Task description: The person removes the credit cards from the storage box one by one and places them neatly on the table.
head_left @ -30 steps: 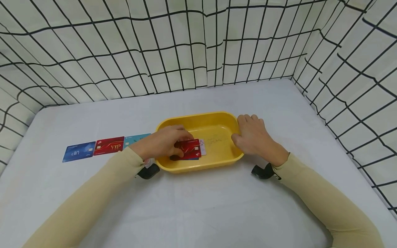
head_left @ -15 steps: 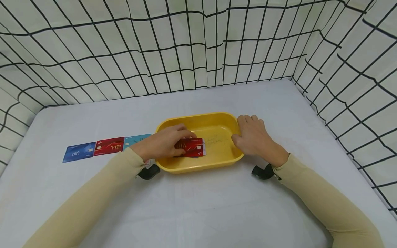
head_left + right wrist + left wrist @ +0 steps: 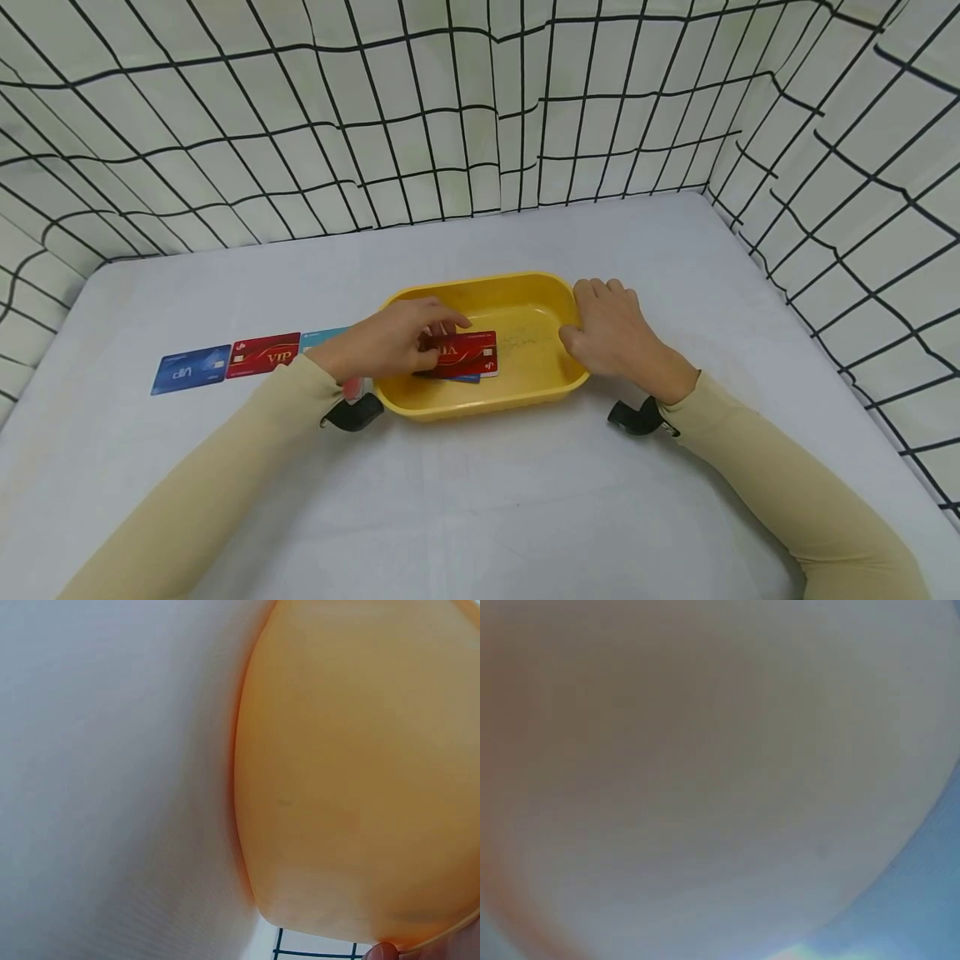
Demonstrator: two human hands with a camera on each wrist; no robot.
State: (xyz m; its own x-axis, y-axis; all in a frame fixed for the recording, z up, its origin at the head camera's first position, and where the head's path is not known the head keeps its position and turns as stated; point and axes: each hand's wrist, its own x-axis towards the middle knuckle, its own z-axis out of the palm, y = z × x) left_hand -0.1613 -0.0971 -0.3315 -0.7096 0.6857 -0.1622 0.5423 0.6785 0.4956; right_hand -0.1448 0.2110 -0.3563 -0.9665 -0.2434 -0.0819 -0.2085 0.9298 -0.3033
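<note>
A shallow yellow tray (image 3: 525, 367) stands in the middle of the table in the head view. Inside its left half a red plastic card (image 3: 472, 354) lies over a blue card (image 3: 467, 378), of which a thin edge shows. My left hand (image 3: 408, 333) reaches over the tray's left rim and holds the red card's left end between thumb and fingers; part of the grip is hidden. At the opposite end my right hand (image 3: 611, 329) grips the tray's rim. The right wrist view shows the tray wall (image 3: 352, 765) close up. Only blur fills the left wrist view.
Left of the tray, a blue card (image 3: 191, 369), a red VIP card (image 3: 262, 354) and a light blue card (image 3: 318, 337) lie in a row, the last partly hidden by my wrist. Black wire mesh (image 3: 420, 108) borders the back and sides of the white table (image 3: 480, 500).
The red card has shifted slightly right and now covers the pale card that stuck out beneath it. My left hand has drawn a little left. My right hand has stayed on the rim.
</note>
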